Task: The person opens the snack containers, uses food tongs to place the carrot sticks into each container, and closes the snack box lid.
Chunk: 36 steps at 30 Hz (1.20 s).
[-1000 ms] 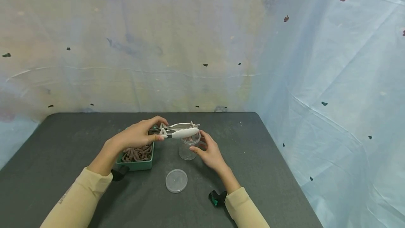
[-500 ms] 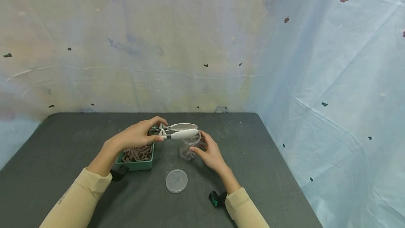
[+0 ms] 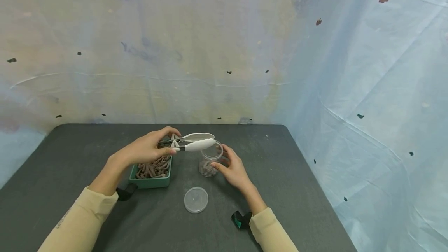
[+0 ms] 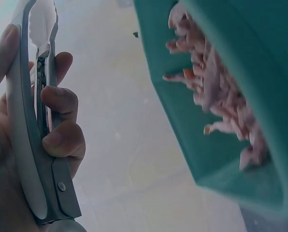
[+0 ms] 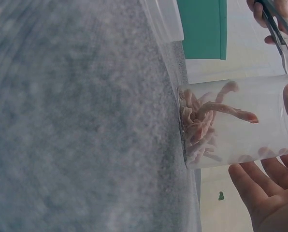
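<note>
While the clear jar point(image 5: 266, 126) stood upright in my right hand point(image 3: 235, 169), thumb and fingers round it, brownish strips point(image 5: 199, 121) at its bottom, a light, steady hold seemed best. My left hand point(image 3: 147, 147) gripped the tongs point(image 3: 198, 145), tips parted near the jar's mouth; keeping them off the rim seemed wise. Below my left fingers sat the green tub point(image 3: 150, 183); nearer me lay the lid point(image 3: 196, 200).

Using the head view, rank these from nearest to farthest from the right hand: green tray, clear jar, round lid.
1. Clear jar: held in the right hand, on its left side.
2. Round lid: left of the hand, toward the wearer.
3. Green tray: farthest left, beyond the other two.
</note>
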Available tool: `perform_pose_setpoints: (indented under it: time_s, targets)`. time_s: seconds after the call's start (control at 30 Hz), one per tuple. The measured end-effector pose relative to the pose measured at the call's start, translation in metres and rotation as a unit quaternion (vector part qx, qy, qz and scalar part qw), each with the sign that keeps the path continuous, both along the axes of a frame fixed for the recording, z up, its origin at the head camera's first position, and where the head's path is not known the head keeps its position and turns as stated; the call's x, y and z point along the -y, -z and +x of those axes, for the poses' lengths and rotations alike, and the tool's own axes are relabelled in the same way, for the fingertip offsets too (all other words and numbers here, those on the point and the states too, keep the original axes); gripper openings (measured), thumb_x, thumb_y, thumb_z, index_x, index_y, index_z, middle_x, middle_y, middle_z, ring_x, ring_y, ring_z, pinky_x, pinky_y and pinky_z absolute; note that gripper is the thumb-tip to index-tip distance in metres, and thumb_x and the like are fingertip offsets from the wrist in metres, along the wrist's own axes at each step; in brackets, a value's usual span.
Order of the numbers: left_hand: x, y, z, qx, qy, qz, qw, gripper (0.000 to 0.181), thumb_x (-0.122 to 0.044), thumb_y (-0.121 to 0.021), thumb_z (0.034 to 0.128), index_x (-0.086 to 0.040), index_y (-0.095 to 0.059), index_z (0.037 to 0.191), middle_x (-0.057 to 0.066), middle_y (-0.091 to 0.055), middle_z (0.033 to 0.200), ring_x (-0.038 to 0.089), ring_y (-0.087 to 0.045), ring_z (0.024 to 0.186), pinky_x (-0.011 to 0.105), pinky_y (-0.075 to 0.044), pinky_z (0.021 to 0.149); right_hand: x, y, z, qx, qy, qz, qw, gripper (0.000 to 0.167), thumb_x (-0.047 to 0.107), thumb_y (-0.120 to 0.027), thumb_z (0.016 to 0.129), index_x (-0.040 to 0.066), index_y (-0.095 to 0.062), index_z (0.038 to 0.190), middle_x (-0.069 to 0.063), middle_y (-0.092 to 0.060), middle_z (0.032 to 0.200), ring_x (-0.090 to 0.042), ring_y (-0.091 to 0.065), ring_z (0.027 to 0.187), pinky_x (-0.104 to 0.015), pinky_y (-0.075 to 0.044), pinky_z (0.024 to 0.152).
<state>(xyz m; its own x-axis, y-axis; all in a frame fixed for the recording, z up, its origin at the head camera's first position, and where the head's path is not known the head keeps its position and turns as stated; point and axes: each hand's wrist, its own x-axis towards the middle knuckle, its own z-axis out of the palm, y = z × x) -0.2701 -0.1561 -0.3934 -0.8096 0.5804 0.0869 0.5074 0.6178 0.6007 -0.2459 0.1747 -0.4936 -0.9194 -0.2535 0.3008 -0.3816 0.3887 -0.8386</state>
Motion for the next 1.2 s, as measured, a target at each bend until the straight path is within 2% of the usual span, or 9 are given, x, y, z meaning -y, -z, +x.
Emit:
perform_pose_setpoints:
  time_s: [0.07,0.23,0.43,0.6,0.73,0.87,0.97,1.2]
  targets:
    - [0.006,-0.004,0.003,-0.001,-0.004,-0.001,1.0,0.053,-0.039,-0.07,0.1013,-0.025,-0.048,0.148,0.013,-0.054,0.143,0.025,-0.064,0.107,0.048,-0.051,0.085,0.001,0.0,0.0,0.0,-0.001,-0.001,1.0,0.07,0.023,-0.08,0.095,0.009,-0.045,0.154,-0.013,-0.052,0.151,-0.031,-0.055,0.137,-0.04,-0.052,0.105]
    - [0.022,-0.011,0.009,-0.013,-0.013,-0.01,0.9998,0.053,-0.04,-0.069,0.1015,-0.024,-0.048,0.147,0.015,-0.055,0.145,0.026,-0.065,0.107,0.046,-0.052,0.082,0.001,0.0,0.0,-0.001,-0.003,-0.007,1.0,0.07,0.021,-0.08,0.094,0.007,-0.046,0.154,-0.013,-0.053,0.15,-0.031,-0.055,0.137,-0.041,-0.052,0.105]
    - [0.044,-0.015,0.017,-0.029,-0.035,-0.05,0.9977,0.055,-0.044,-0.07,0.0999,-0.025,-0.049,0.147,0.014,-0.056,0.143,0.018,-0.066,0.094,0.043,-0.052,0.076,0.001,0.0,0.0,-0.001,-0.003,-0.012,0.9999,0.07,0.021,-0.08,0.094,0.006,-0.047,0.153,-0.011,-0.053,0.15,-0.032,-0.055,0.137,-0.044,-0.052,0.105]
    - [0.065,-0.014,0.026,-0.043,-0.042,-0.082,0.9948,0.057,-0.047,-0.07,0.0988,-0.023,-0.05,0.146,0.014,-0.059,0.14,0.023,-0.067,0.099,0.046,-0.054,0.076,0.001,-0.001,0.001,0.002,-0.003,-0.012,0.9999,0.069,0.021,-0.08,0.095,0.005,-0.047,0.153,-0.01,-0.053,0.15,-0.033,-0.054,0.137,-0.046,-0.051,0.106]
    - [0.079,-0.013,0.033,-0.044,-0.053,-0.106,0.992,0.057,-0.048,-0.071,0.0983,-0.024,-0.051,0.146,0.013,-0.06,0.14,0.026,-0.069,0.105,0.048,-0.055,0.076,0.001,-0.001,0.001,0.006,-0.003,-0.017,0.9998,0.068,0.013,-0.079,0.095,0.003,-0.046,0.153,-0.014,-0.052,0.151,-0.036,-0.053,0.138,-0.051,-0.05,0.107]
    - [0.091,-0.01,0.038,-0.04,-0.06,-0.128,0.9891,0.059,-0.047,-0.073,0.0969,-0.024,-0.051,0.146,0.013,-0.061,0.138,0.019,-0.069,0.098,0.045,-0.054,0.073,0.001,0.001,0.001,0.011,-0.009,-0.021,0.9997,0.069,0.005,-0.077,0.095,-0.004,-0.041,0.154,-0.023,-0.048,0.152,-0.044,-0.049,0.139,-0.056,-0.048,0.108]
    - [0.097,-0.007,0.04,-0.034,-0.054,-0.141,0.988,0.062,-0.047,-0.074,0.0959,-0.021,-0.05,0.147,0.016,-0.06,0.139,0.018,-0.069,0.094,0.044,-0.054,0.07,0.001,0.002,0.0,0.011,-0.015,-0.024,0.9995,0.07,0.004,-0.075,0.096,-0.007,-0.038,0.154,-0.028,-0.045,0.153,-0.048,-0.047,0.14,-0.057,-0.046,0.108]
    - [0.108,-0.002,0.043,-0.019,-0.049,-0.169,0.9843,0.072,-0.06,-0.071,0.0918,-0.02,-0.05,0.148,0.021,-0.058,0.143,0.025,-0.071,0.099,0.046,-0.055,0.069,0.0,0.002,0.0,0.003,-0.012,-0.02,0.9997,0.069,0.012,-0.078,0.095,0.002,-0.044,0.155,-0.017,-0.051,0.152,-0.038,-0.051,0.14,-0.049,-0.049,0.109]
